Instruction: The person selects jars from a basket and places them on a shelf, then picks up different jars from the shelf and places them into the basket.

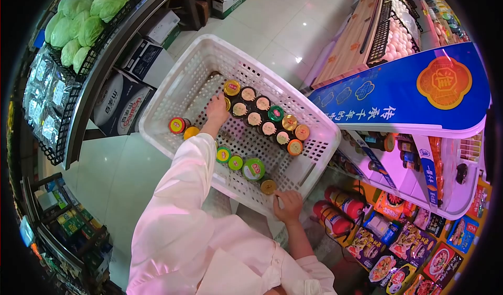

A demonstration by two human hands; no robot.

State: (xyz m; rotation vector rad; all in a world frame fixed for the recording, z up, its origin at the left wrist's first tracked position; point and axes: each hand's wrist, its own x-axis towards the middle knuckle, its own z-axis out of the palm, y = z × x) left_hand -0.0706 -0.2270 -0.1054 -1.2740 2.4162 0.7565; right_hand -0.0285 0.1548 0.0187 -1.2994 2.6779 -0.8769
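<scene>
A white perforated basket [272, 77] holds several lidded jars. Inside it, my left hand [216, 110] has its fingers closed around a jar with a yellow lid [227, 104], just below a jar with a gold and red lid [231, 88]. Dark jars with pale lids [254, 118] stand in rows to the right, among them a green-lidded one [275, 113]. Along the near side are green-lidded jars [253, 169]. My right hand [288, 206] is at the near rim, beside a brown-gold lidded jar [268, 187]; its fingers are bent, and their contact with the jar is unclear.
A blue-topped display shelf [387, 93] with jars stands close on the right. Red fire extinguishers [333, 217] and packaged food [408, 240] lie below it. Cartons [119, 104] and a cabbage rack [78, 28] are at the left. Eggs [399, 39] are at the upper right.
</scene>
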